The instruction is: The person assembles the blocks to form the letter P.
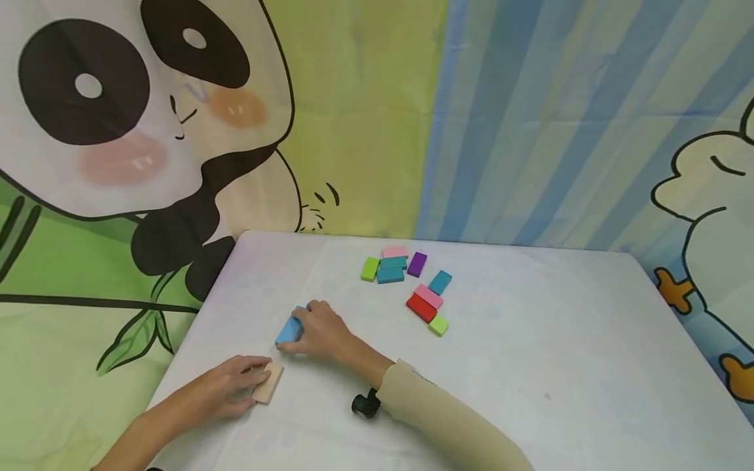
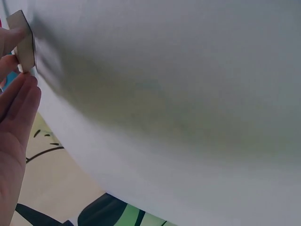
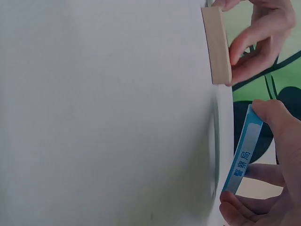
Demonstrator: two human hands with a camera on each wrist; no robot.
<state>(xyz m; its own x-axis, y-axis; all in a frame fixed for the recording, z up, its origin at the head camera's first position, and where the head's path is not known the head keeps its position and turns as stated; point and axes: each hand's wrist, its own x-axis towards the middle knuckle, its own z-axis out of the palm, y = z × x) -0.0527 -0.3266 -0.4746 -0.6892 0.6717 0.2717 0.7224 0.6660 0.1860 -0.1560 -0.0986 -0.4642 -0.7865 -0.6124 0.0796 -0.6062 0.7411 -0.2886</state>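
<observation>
Near the table's left edge, my left hand (image 1: 226, 387) grips a plain wooden block (image 1: 268, 384) between thumb and fingers. The left wrist view shows the same wooden block (image 2: 24, 44) at the upper left, fingers (image 2: 19, 101) against its side. Just beyond it in the head view, my right hand (image 1: 325, 332) holds a light blue block (image 1: 290, 330) by its two ends. Printed characters show on the side of this blue block (image 3: 242, 153) in the right wrist view. The two blocks are apart, and part of the blue one is hidden by my right hand.
Farther back lie loose colored blocks: a green one (image 1: 370, 269), teal ones (image 1: 391, 275), a purple one (image 1: 417, 264), a pink one (image 1: 428, 296) and a red one (image 1: 421, 308). A black device (image 1: 366, 404) sits at my right wrist. A printed curtain (image 1: 365, 118) hangs behind the white table (image 1: 530, 340).
</observation>
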